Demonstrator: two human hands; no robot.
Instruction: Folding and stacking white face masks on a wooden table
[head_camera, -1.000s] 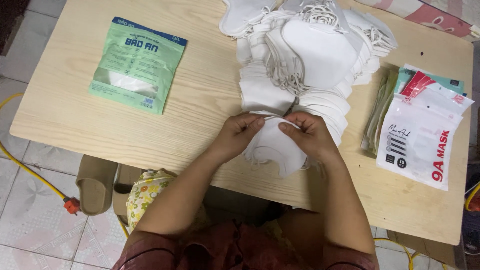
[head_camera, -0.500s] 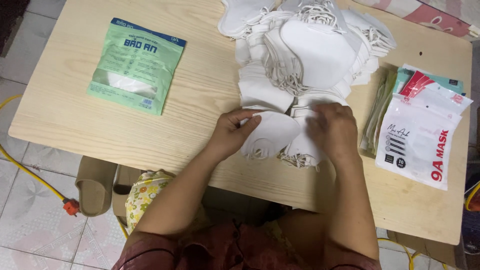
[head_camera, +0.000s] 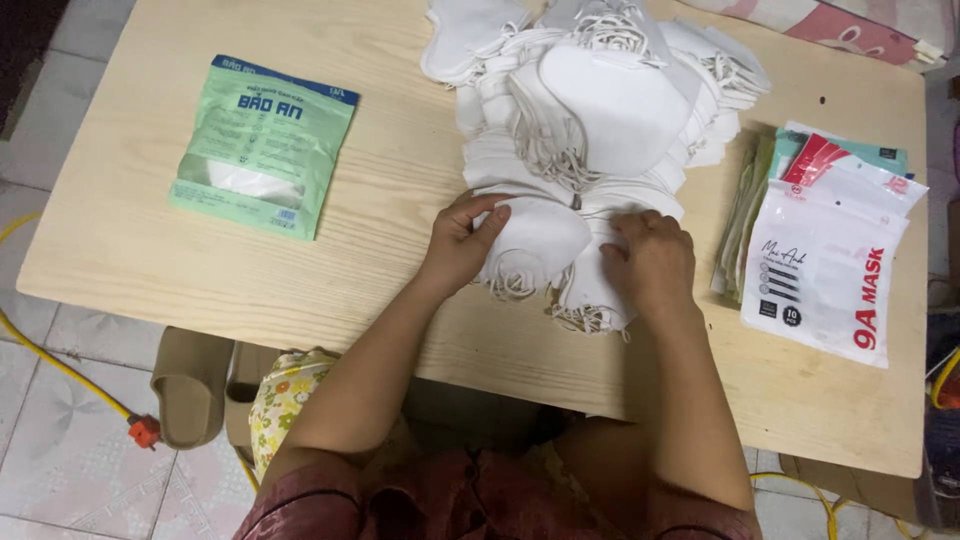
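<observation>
A heap of white face masks (head_camera: 600, 100) with ear loops covers the far middle of a light wooden table (head_camera: 400, 180). Nearer to me lie two small stacks of folded white masks (head_camera: 545, 240). My left hand (head_camera: 465, 240) grips the left edge of the left stack, fingers curled over it. My right hand (head_camera: 650, 260) rests flat on the right stack, pressing it onto the table. Ear loops spill from the stacks' near edges.
A green and white sealed mask packet (head_camera: 265, 145) lies at the table's left. A pile of white and teal mask pouches (head_camera: 825, 250) sits at the right. On the tiled floor are a sandal (head_camera: 190, 385) and a yellow cable (head_camera: 60, 365).
My hands, which held one mask together above the table edge, have moved apart. They now rest on two separate stacks laid side by side.
</observation>
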